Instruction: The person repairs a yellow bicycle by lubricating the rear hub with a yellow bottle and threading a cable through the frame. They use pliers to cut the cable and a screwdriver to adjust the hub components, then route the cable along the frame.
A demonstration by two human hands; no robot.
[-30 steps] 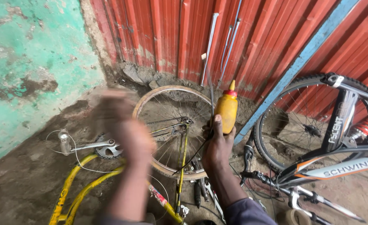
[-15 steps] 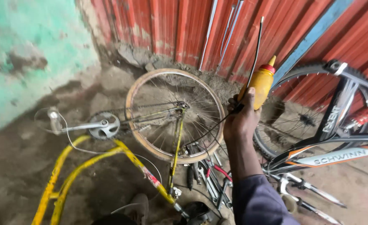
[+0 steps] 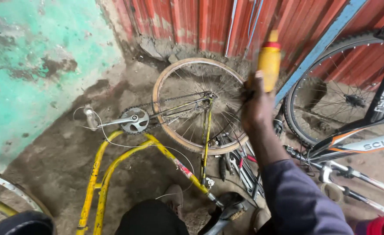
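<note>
Nearest, tools [image 3: 239,167] are seen on the floor beside the yellow bicycle frame [image 3: 126,156], above whose bare wheel [image 3: 187,74] a yellow squeeze bottle [image 3: 269,63] is gripped by the right hand [image 3: 256,106]; the left hand is unseen.

Head cam, looking down, close over bike frame [image 3: 113,174].

Place: I'm looking at a makeshift bicycle repair spot.
Ground: bare dirt floor [image 3: 61,165].
Walls: red corrugated metal sheet [image 3: 192,21], flaking green plaster [image 3: 31,65].
Evidence: upturned yellow bicycle frame [image 3: 126,156], scattered hand tools [image 3: 239,167], second bicycle [image 3: 352,130].
</note>
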